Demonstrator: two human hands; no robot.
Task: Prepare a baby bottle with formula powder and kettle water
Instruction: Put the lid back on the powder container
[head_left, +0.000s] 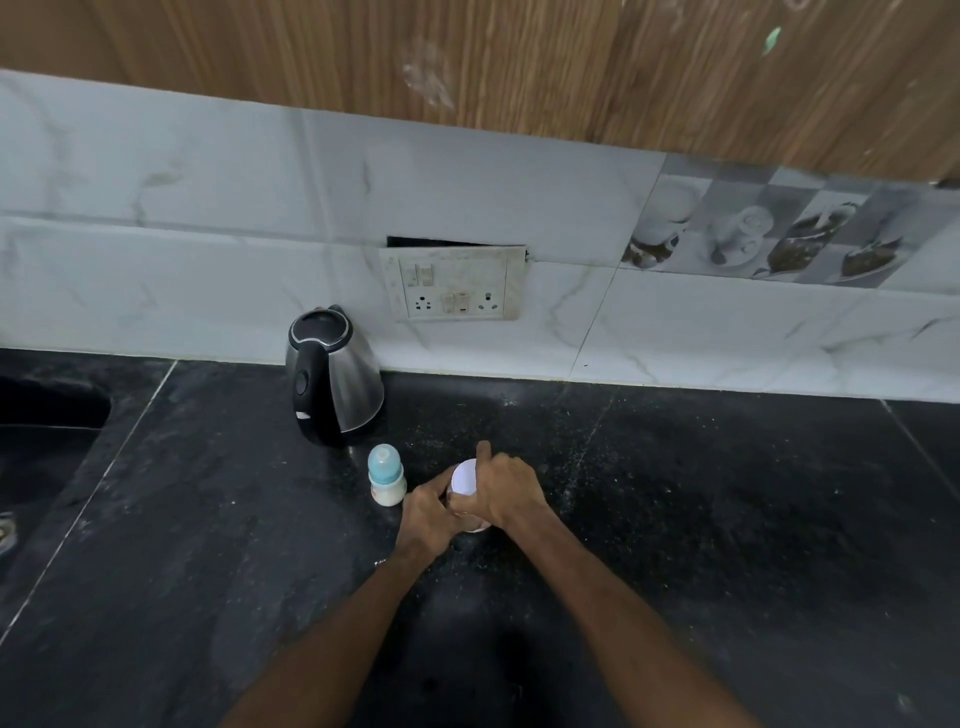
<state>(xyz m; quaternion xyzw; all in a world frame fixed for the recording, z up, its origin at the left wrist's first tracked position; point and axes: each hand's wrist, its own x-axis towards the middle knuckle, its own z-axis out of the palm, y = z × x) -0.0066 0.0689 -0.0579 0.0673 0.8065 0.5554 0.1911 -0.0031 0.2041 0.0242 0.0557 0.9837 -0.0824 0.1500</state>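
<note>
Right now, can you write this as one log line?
left hand: holds white container | right hand: grips its lid | baby bottle: capped, untouched | kettle: standing behind

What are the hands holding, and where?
Both hold a white-lidded container: left hand grips its side, right hand grips the lid on top.

Dim, cool, even light; soft blur throughout, wide-angle bending at the edges, dark shadow along the bottom.

One kettle (332, 376), one baby bottle (386, 475), one container (466, 486) (white-lidded), two hands (431, 512).
</note>
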